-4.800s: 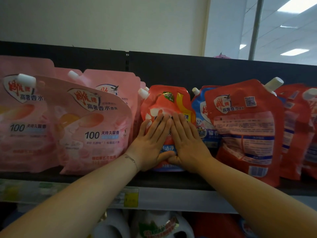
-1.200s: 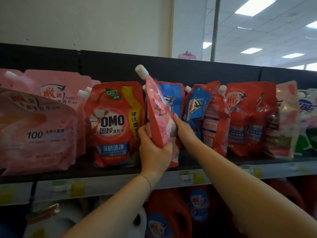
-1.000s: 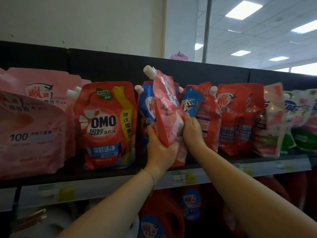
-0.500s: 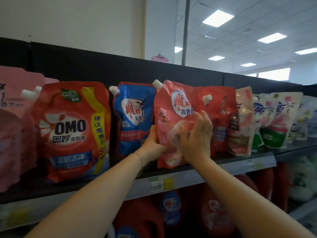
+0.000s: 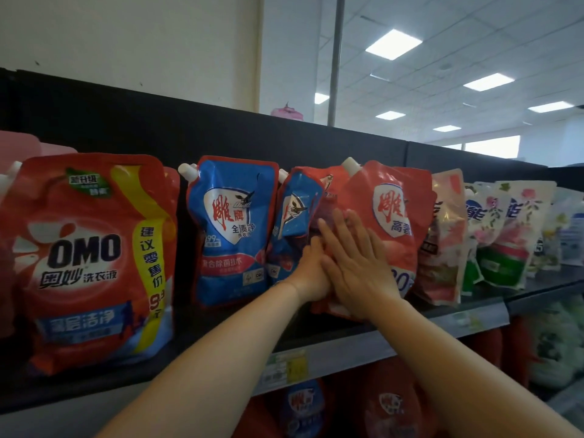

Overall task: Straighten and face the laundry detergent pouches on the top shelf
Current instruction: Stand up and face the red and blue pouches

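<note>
A red pouch [image 5: 388, 216] with a white spout stands on the top shelf [image 5: 347, 352], its front facing me. My right hand [image 5: 357, 260] presses flat on its lower left front, fingers straight. My left hand [image 5: 308, 270] lies against the pouch's left edge, its fingers mostly covered by the right hand. A small blue pouch [image 5: 294, 213] leans crooked just left of my hands. Further left stand an upright blue pouch [image 5: 230, 232] and a large red OMO pouch [image 5: 85, 260], both facing front.
To the right of the red pouch are a pale pink pouch [image 5: 445, 241] turned sideways and several white floral pouches [image 5: 505, 235]. A black back panel [image 5: 126, 131] closes the shelf behind. Red and blue detergent bottles [image 5: 303, 406] fill the shelf below.
The red pouch went from edge-on in both hands to standing front-facing further right on the shelf. My right hand flattened on its front and my left slid under it.
</note>
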The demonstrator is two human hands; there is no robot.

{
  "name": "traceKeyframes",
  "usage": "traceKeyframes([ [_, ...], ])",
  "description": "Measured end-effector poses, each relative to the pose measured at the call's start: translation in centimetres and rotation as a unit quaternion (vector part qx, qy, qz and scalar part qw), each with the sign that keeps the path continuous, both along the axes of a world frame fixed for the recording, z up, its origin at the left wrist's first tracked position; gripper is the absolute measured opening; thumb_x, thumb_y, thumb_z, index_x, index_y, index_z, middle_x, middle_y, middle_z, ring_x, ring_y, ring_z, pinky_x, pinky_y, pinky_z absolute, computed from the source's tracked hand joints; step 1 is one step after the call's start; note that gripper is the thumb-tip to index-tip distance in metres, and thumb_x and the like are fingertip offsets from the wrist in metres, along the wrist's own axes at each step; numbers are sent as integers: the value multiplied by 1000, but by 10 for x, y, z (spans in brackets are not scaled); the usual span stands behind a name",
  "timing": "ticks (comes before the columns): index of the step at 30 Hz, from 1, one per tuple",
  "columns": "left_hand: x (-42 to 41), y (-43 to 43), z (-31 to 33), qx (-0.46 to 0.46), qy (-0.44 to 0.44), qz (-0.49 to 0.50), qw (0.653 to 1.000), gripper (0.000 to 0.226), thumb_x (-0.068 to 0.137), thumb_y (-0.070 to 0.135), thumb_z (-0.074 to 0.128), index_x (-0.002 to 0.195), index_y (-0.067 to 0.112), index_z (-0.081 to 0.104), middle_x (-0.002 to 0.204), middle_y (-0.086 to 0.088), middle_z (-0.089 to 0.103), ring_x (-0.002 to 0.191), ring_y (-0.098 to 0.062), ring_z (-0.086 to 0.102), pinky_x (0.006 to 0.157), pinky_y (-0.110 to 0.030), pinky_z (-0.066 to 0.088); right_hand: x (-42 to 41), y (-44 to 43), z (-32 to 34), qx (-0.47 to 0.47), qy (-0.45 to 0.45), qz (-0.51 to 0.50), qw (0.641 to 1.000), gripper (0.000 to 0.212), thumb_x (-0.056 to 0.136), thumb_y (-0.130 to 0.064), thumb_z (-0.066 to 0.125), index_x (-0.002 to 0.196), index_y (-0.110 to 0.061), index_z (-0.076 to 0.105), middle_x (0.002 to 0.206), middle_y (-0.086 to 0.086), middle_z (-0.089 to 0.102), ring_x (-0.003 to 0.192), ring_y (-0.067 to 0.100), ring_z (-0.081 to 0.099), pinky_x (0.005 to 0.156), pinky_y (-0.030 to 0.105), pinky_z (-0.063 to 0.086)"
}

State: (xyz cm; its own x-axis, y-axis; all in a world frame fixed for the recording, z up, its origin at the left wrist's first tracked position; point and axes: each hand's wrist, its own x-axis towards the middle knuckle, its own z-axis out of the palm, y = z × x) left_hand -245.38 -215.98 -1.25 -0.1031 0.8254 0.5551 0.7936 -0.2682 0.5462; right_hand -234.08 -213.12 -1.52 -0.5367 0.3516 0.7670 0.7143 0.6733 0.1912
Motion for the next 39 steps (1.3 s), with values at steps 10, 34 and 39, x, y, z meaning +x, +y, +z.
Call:
traceKeyframes([
  [10, -24, -21, 26, -233, -86, 2, 969, 40, 71, 34, 80, 104, 19, 62, 104, 1, 65, 94, -13, 61, 81, -27, 52, 6, 23, 10, -33, -35, -47, 998, 62, 92, -61, 5, 149, -37, 11, 154, -6, -29, 139, 14, -33, 109, 37, -15],
  [34, -17, -9, 6, 34, 110, 315, 942, 20, 95, 17, 49, 98, 5, 65, 102, -13, 66, 95, -31, 62, 74, -35, 45, -28, 32, -10, 87, -14, -52, 995, 44, 89, -44, 31, 119, -25, 57, 159, 11, 12, 147, 29, -1, 112, 47, 3],
  [39, -21, -24, 0, 105, 91, 238, 961, 17, 93, 10, 51, 86, 0, 64, 97, -15, 61, 90, -29, 57, 71, -26, 35, -30, 36, -10, 89, -11, -55, 994, 51, 88, -45, 31, 124, -20, 58, 159, 13, 9, 147, 29, 0, 112, 45, 4],
])
